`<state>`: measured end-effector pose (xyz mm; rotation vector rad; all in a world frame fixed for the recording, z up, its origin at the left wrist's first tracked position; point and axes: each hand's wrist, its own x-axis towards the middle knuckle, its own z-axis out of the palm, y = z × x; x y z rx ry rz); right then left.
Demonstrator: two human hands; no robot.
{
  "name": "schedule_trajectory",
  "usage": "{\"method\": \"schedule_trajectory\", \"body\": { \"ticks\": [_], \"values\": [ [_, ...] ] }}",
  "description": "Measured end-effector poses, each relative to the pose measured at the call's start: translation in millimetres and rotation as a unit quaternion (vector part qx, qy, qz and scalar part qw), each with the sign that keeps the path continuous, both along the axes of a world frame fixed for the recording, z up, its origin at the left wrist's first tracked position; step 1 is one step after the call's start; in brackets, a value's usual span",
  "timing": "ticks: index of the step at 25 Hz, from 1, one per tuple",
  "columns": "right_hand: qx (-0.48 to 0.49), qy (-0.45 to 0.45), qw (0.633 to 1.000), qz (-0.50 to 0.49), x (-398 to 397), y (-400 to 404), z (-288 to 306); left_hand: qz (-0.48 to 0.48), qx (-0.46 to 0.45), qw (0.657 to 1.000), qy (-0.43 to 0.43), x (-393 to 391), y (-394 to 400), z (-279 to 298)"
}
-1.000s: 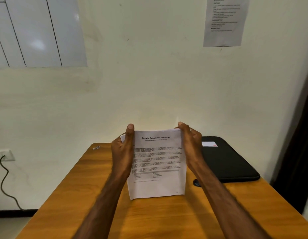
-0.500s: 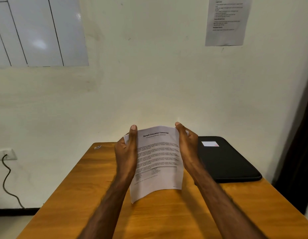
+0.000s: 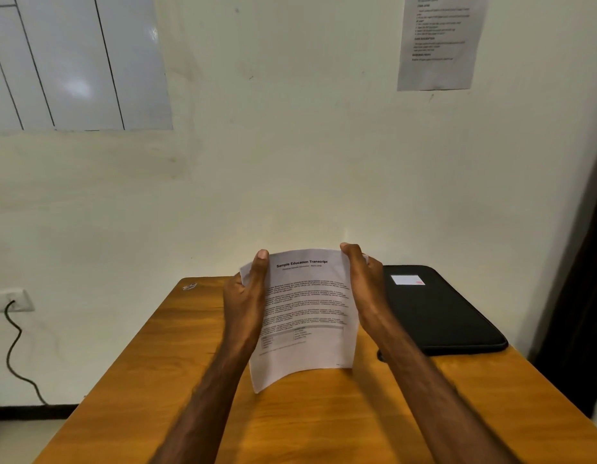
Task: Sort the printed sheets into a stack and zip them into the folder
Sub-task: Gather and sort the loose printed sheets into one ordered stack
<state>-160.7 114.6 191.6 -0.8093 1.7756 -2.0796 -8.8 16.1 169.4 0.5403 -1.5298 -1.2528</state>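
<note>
A stack of printed sheets [image 3: 305, 316], its top page headed "Sample Education Transcript", stands upright over the wooden table [image 3: 176, 380]. My left hand [image 3: 245, 303] grips its left edge, thumb across the front. My right hand [image 3: 364, 286] grips the right edge. The stack's lower edge bows, with the left corner hanging lowest near the tabletop. A black zip folder [image 3: 437, 313] with a small white label lies flat at the table's far right, apart from the sheets.
The table's far edge stands against a pale wall. A small metallic item [image 3: 189, 287] lies at the far left corner of the table. A wall socket with a dark cable [image 3: 12, 343] is at the left. A dark curtain [image 3: 585, 296] hangs at the right.
The stack's bottom edge has gone from straight to bowed, with the lower left corner dropping. Both hands keep their grip and have shifted slightly.
</note>
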Motion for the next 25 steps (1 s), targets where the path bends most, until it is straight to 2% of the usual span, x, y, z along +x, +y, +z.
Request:
{"method": "schedule_trajectory", "body": {
  "ticks": [3, 8, 11, 15, 18, 22, 25],
  "values": [
    [0.020, 0.009, 1.000, 0.016, -7, 3, -2, -0.028, -0.022, 0.999, -0.001, 3, -1, -4],
    [-0.066, 0.069, 0.995, 0.021, -6, 8, -22, -0.037, -0.060, 0.998, 0.003, 4, -9, -4],
    [-0.093, 0.042, 0.994, 0.039, -9, 9, -18, -0.030, -0.045, 0.998, -0.043, 3, -15, 8],
    [-0.087, -0.008, 0.994, 0.062, -17, 11, 6, -0.085, 0.010, 0.992, -0.095, 8, -34, 20],
    [-0.048, -0.067, 0.991, 0.105, -21, 10, 12, -0.109, 0.056, 0.986, -0.111, 5, -40, 20],
    [-0.028, -0.070, 0.991, 0.114, -23, 5, 8, -0.147, 0.119, 0.979, -0.078, 5, -49, 10],
    [-0.037, -0.052, 0.992, 0.112, -19, 2, 5, -0.150, 0.133, 0.977, -0.079, 6, -54, 7]
  ]
}}
